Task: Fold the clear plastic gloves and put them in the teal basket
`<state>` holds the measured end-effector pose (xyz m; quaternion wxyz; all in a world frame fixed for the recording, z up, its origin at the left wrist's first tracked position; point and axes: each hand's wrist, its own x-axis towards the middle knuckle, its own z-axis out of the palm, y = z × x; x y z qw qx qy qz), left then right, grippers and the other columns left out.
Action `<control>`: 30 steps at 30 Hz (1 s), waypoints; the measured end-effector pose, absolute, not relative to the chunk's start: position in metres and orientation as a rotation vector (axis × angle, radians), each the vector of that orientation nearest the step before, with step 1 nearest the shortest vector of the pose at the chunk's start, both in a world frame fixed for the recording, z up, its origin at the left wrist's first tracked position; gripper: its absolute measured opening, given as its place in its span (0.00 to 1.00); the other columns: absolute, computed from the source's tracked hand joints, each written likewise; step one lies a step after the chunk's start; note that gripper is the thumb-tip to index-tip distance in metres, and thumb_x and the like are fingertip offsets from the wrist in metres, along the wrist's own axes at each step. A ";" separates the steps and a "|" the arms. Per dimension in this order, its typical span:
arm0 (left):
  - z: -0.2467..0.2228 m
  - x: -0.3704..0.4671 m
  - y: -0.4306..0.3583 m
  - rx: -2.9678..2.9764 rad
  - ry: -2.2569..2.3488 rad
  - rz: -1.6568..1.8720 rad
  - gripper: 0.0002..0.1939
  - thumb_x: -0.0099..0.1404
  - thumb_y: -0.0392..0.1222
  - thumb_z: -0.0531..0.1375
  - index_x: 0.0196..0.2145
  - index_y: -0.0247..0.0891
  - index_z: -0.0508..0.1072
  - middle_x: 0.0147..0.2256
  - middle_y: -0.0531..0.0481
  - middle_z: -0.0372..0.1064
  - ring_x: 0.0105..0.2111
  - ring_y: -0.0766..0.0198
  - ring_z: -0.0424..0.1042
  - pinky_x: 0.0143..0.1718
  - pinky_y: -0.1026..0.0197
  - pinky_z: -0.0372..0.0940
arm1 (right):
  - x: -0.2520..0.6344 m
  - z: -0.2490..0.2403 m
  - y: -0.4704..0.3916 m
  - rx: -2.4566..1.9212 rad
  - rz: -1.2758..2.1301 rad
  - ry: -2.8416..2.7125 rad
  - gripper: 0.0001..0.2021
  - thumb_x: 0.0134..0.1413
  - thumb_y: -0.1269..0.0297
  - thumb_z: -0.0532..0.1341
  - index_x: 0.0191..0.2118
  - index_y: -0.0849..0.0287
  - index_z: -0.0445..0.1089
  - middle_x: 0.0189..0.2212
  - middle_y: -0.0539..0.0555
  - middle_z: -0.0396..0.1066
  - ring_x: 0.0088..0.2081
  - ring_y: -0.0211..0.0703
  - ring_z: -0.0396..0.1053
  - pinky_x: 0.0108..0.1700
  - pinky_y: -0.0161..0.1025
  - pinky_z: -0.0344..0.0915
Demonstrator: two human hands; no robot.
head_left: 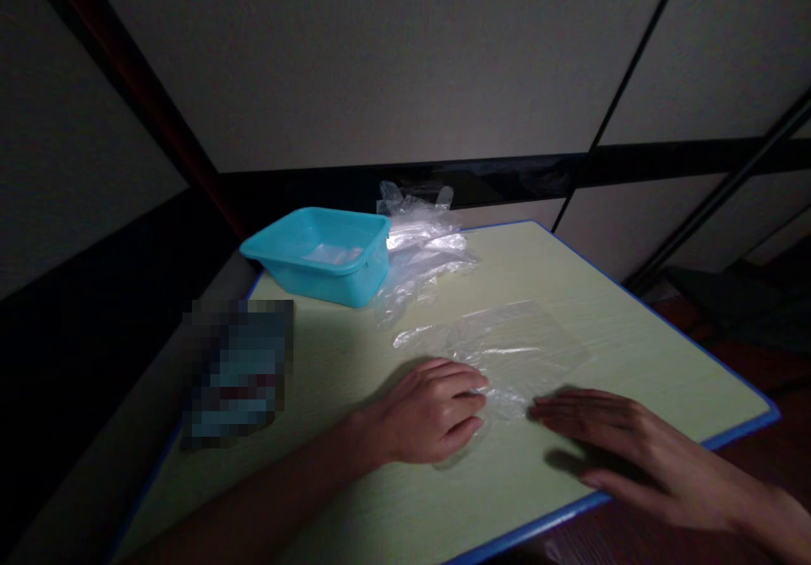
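A clear disposable plastic glove (519,345) lies spread out and wrinkled on the table. My left hand (437,413) rests palm down on its near left part, fingers bent and closed on the thin film; the thumb is hidden. At the glove's near edge, my right hand (634,447) is open with fingers stretched out, their tips touching the film or just over it. Farther back, a loose pile of similar clear gloves (424,244) leans against the side of a turquoise plastic basket (364,282).
The pale green table (355,345) has a blue edge (741,434). Some clear or whitish plastic lies inside the basket. A pixelated, blurred object (241,371) is at the left edge. Light wall panels (405,67) with dark strips stand close behind the table.
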<state>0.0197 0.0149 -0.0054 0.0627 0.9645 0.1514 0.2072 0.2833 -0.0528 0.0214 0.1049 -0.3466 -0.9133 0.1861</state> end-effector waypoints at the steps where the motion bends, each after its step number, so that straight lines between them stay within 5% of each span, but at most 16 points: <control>1: -0.005 0.020 0.015 2.917 0.459 0.618 0.11 0.63 0.39 0.51 0.38 0.34 0.70 0.43 0.46 0.69 0.44 0.62 0.67 0.47 0.58 0.61 | 0.290 0.021 -0.054 -1.060 0.537 -2.671 0.24 0.52 0.64 0.57 0.56 0.54 0.56 0.52 0.55 0.62 0.52 0.49 0.61 0.51 0.48 0.62; 10: 0.000 0.020 0.014 2.893 0.549 0.656 0.12 0.61 0.39 0.52 0.42 0.34 0.67 0.43 0.46 0.68 0.44 0.61 0.66 0.46 0.57 0.61 | 0.318 0.015 -0.030 -1.263 0.431 -2.564 0.25 0.54 0.62 0.55 0.58 0.52 0.53 0.55 0.55 0.57 0.55 0.52 0.56 0.52 0.53 0.59; 20: -0.001 0.015 0.022 2.850 1.093 0.836 0.11 0.61 0.36 0.50 0.39 0.34 0.68 0.32 0.44 0.71 0.34 0.58 0.70 0.37 0.53 0.65 | 0.313 0.018 -0.046 -1.241 0.392 -2.641 0.25 0.53 0.63 0.56 0.57 0.52 0.54 0.56 0.54 0.56 0.56 0.51 0.54 0.52 0.52 0.59; 30: 0.002 0.014 0.043 2.758 1.091 0.624 0.19 0.61 0.37 0.52 0.50 0.34 0.58 0.39 0.45 0.69 0.42 0.57 0.67 0.44 0.54 0.62 | 0.267 0.042 -0.071 -0.849 0.650 -2.777 0.29 0.52 0.58 0.57 0.59 0.56 0.51 0.56 0.55 0.55 0.56 0.48 0.53 0.56 0.48 0.55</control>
